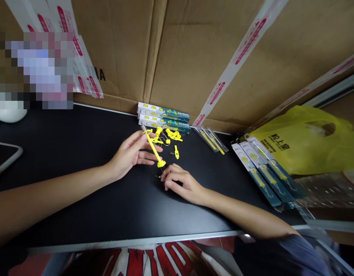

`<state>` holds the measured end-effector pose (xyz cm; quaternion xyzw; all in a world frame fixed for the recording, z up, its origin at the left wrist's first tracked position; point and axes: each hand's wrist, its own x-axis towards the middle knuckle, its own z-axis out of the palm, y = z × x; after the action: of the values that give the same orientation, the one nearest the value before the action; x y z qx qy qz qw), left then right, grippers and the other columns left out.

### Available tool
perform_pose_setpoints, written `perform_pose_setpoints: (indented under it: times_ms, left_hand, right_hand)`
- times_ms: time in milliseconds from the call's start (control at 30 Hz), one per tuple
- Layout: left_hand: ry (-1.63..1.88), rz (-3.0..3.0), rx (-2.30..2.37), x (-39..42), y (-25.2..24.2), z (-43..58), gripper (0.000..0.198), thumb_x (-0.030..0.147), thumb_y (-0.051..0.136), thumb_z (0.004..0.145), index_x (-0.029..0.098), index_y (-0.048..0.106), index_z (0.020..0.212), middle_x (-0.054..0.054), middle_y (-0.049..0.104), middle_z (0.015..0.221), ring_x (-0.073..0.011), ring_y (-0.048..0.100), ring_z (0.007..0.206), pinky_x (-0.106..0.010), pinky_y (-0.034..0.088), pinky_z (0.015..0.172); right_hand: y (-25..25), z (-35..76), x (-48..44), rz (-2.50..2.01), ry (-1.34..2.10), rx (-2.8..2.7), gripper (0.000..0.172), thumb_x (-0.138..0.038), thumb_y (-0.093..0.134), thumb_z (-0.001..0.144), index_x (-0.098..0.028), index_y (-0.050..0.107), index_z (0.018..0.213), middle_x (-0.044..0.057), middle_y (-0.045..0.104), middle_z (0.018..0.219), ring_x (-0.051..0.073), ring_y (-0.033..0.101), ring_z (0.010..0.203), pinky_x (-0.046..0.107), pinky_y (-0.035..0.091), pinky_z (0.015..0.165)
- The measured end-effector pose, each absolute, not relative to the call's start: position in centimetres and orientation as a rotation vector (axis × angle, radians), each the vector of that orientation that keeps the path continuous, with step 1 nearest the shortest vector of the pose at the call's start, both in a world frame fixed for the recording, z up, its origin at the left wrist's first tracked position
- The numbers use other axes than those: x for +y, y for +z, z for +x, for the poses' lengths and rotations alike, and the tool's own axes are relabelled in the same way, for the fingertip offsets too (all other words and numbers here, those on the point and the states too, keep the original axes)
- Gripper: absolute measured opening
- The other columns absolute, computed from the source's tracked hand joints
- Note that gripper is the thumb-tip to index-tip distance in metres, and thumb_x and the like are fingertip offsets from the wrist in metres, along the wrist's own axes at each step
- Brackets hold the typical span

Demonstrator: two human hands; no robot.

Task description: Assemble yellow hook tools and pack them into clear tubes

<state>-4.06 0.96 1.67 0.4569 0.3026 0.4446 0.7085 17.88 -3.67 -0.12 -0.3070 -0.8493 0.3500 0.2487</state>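
My left hand (pixel 130 155) grips a yellow spring scale (pixel 154 148) between thumb and fingers, near its upper end. The scale slants down to the right, with a clear tube end at the top and a yellow cap at the bottom. Below that cap, a thin wire hook runs to the curled fingertips of my right hand (pixel 181 183), which are closed at it; the fingers partly hide it. Just beyond the scale lie loose yellow plastic parts (pixel 174 135), with small springs and wire hooks among them. One yellow piece (pixel 177 152) lies apart, beside a small spring.
Two spring scale boxes (pixel 164 117) lie against the cardboard wall (pixel 194 57). Clear tubes (pixel 213 140) with yellow strips lie right of them. Several boxes (pixel 263 172) and a yellow plastic bag (pixel 306 142) occupy the right side. A white-edged device (pixel 6 155) sits at left.
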Motion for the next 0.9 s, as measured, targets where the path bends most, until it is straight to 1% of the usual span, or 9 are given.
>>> perform_pose_setpoints:
  times_ms: [100,233,333,400,500,567,733,833,900]
  left_hand:
    - [0.979,1.063,0.72,0.4,2.0,-3.8,0.033,0.046,0.054,0.089,0.021,0.053,0.109,-0.006,0.074,0.087,-0.0175,0.072,0.066,-0.024,0.058,0.054]
    - [0.847,1.17,0.732,-0.6,1.9,-3.4,0.037,0.05,0.056,0.086,0.019,0.053,0.107,-0.004,0.073,0.079,-0.0167,0.071,0.06,-0.022,0.056,0.049]
    - [0.746,1.25,0.697,-1.2,1.7,-3.0,0.035,0.05,0.055,0.087,0.018,0.054,0.102,-0.002,0.072,0.068,-0.0145,0.069,0.054,-0.019,0.053,0.046]
    - [0.674,1.281,0.692,-1.6,1.6,-2.8,0.034,0.05,0.054,0.087,0.018,0.054,0.097,-0.001,0.07,0.063,-0.013,0.066,0.049,-0.018,0.05,0.043]
    - [0.538,1.314,0.701,-2.0,1.3,-2.5,0.032,0.049,0.055,0.087,0.018,0.056,0.091,0.0,0.067,0.057,-0.0124,0.062,0.043,-0.018,0.047,0.04]
    - [0.472,1.334,0.708,-2.2,1.1,-2.4,0.031,0.048,0.056,0.086,0.017,0.057,0.09,0.001,0.066,0.055,-0.0113,0.06,0.041,-0.018,0.046,0.04]
    - [0.434,1.315,0.727,-2.1,0.5,-2.2,0.033,0.05,0.057,0.085,0.017,0.058,0.088,0.002,0.064,0.053,-0.0111,0.058,0.038,-0.019,0.045,0.039]
    - [0.423,1.259,0.718,-1.6,0.2,-2.2,0.035,0.05,0.059,0.084,0.016,0.061,0.09,0.001,0.064,0.057,-0.0127,0.063,0.046,-0.019,0.045,0.042]
    - [0.428,1.213,0.718,-1.3,0.1,-2.2,0.034,0.047,0.062,0.083,0.015,0.064,0.092,0.0,0.065,0.062,-0.013,0.065,0.054,-0.02,0.048,0.048]
  right_hand:
    - [-0.5,18.0,-3.7,-0.876,1.029,-2.154,0.025,-0.034,0.043,0.097,-0.019,0.053,0.08,0.006,0.06,0.087,0.017,0.055,0.084,0.034,0.043,0.081]
    - [-1.0,18.2,-4.1,-0.9,1.168,-1.914,0.019,-0.038,0.046,0.096,-0.02,0.052,0.1,0.004,0.058,0.089,0.016,0.055,0.082,0.031,0.045,0.076]
    - [-1.1,18.1,-4.3,-0.84,1.262,-1.826,0.03,-0.041,0.05,0.094,-0.021,0.05,0.117,0.003,0.056,0.088,0.015,0.054,0.081,0.03,0.044,0.075]
    - [-1.1,18.0,-4.2,-0.816,1.339,-1.787,0.036,-0.042,0.052,0.093,-0.022,0.049,0.122,0.001,0.054,0.083,0.014,0.052,0.076,0.028,0.044,0.071]
    - [-1.0,17.7,-4.0,-0.837,1.461,-1.676,0.034,-0.045,0.056,0.089,-0.022,0.054,0.114,-0.002,0.051,0.073,0.012,0.05,0.065,0.025,0.044,0.061]
    - [-1.0,17.6,-3.8,-0.884,1.495,-1.591,0.03,-0.044,0.059,0.088,-0.022,0.057,0.108,-0.003,0.051,0.07,0.01,0.048,0.058,0.023,0.042,0.055]
    - [-1.3,17.6,-3.2,-0.993,1.486,-1.425,0.022,-0.041,0.068,0.081,-0.021,0.062,0.09,-0.003,0.057,0.066,0.007,0.046,0.049,0.019,0.038,0.045]
    - [-1.1,17.8,-2.8,-1.022,1.513,-1.359,0.023,-0.041,0.068,0.08,-0.02,0.061,0.088,-0.005,0.057,0.06,0.006,0.045,0.046,0.018,0.037,0.042]
    - [-1.0,18.0,-2.4,-1.031,1.498,-1.298,0.024,-0.041,0.068,0.081,-0.02,0.06,0.089,-0.006,0.054,0.056,0.006,0.045,0.045,0.017,0.035,0.042]
